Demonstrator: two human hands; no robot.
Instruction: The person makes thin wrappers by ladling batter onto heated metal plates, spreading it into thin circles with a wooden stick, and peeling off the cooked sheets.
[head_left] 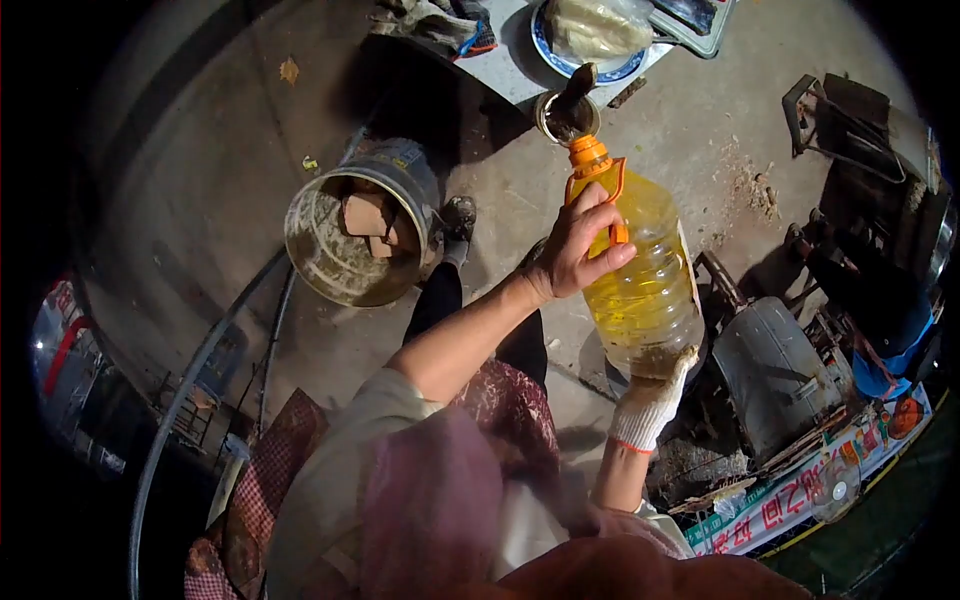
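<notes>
Yellow bottle (pixel 645 285) — orange cap (pixel 587 150) (maroon cloth (pixel 513 397), perhaps floral)

Orange bottle handle (pixel 619 232) partly hidden behind left hand (pixel 585 245); bag (pixel 598 30) (pale, rounded) cut off by top edge.

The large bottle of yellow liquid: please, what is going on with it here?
A person holds the bottle with both hands: the bare left hand is at its orange handle, and the right hand, in a white glove, is at its base. The orange neck points toward a small round container with something dark in it. I cannot tell whether liquid is flowing. A bucket with brownish blocks is to the left.
</notes>
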